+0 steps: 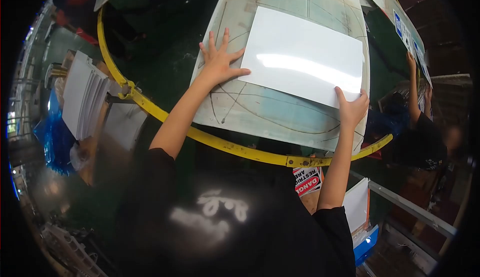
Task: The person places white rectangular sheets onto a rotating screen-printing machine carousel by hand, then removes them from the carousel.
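A blank, glossy white sheet [305, 52] lies on a worn, pale board [260, 109] marked with dark curved lines. My left hand [218, 63] is at the sheet's left edge, fingers spread flat over the board and thumb tip by the lower left corner. At the lower right corner, my right hand [353, 108] holds the sheet, with the thumb on its lower edge and the bent fingers at its right side. The corner itself is hidden under that hand. A bright light reflection crosses the sheet.
A curved yellow rail [225, 144] runs between my body and the board. Stacked white panels [82, 97] stand at left beside blue plastic [56, 137]. Below the rail is a danger sign [307, 181]. At right, another person's arm [413, 89] reaches to a board with blue-and-white signs [398, 25].
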### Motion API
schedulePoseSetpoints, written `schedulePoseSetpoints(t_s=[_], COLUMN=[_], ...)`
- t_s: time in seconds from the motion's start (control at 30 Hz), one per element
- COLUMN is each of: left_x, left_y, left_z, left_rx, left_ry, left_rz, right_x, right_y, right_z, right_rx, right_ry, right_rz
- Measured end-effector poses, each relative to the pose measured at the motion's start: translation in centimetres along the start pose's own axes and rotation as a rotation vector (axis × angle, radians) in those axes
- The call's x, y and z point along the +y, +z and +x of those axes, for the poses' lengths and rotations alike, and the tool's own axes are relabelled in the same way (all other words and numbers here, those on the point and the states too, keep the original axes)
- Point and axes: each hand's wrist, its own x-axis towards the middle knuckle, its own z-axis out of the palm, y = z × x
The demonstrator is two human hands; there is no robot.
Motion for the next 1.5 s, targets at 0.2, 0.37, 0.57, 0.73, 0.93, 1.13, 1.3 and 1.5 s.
schedulePoseSetpoints(t_s=[0.2,0.37,0.57,0.73,0.93,1.13,1.3,1.5], left_x=[-0.2,0.0,1.2,1.6,2.0,1.9,2.2,2.4], left_y=[-0.2,0.4,0.8,0.3,-0.2,0.2,-0.2,-0.4], left_z=[0.1,-0.3,-0.9,-1.2,-1.2,-1.1,-1.0,-0.9], left_rx=[0.042,0.095,0.168,0.139,0.109,0.133,0.108,0.077], left_ry=[0.02,0.01,-0.036,-0.07,-0.105,-0.092,-0.083,-0.086], left_rz=[0.049,0.052,0.132,0.101,0.126,0.145,0.202,0.221], right_x=[0.5,0.4,1.0,1.2,1.4,0.9,1.1,0.8], right_y=[1.3,1.6,2.5,2.9,3.3,3.2,3.5,3.4], right_z=[-0.1,-0.4,-0.3,-0.1,0.1,0.0,0.0,-0.1], right_rx=[0.006,-0.003,-0.012,0.018,-0.003,0.005,-0.034,-0.043], right_ry=[-0.005,-0.003,-0.001,-0.055,-0.046,-0.052,-0.011,0.003], right_rz=[-0.008,0.038,0.038,0.028,0.042,0.049,0.035,-0.001])
